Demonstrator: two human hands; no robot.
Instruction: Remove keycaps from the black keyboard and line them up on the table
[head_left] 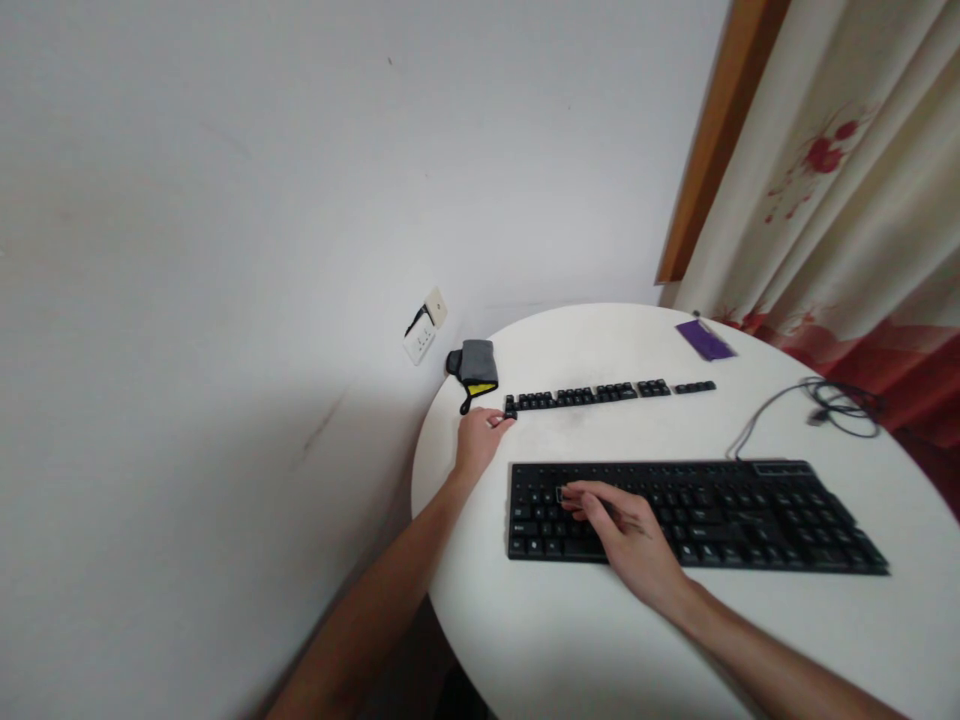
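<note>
A black keyboard [720, 520] lies on the white round table, with keys gone from its top row. My right hand [630, 535] is over its left part, fingers bent and pressed together. A small pale-edged piece shows at those fingertips, too small to name. Beyond the keyboard, a row of loose black keycaps [577, 396] runs across the table in several groups. At the left end of that row, my left hand [481, 440] pinches a black keycap [511, 412] between thumb and finger, touching the table.
A folded grey cloth [478, 362] with a yellow inside lies at the left edge by the wall. Near the far right edge sits a purple packet [705, 340]. The keyboard's cable [840, 405] is coiled at the right. Wall sockets [420, 338] are beside the table [585, 640].
</note>
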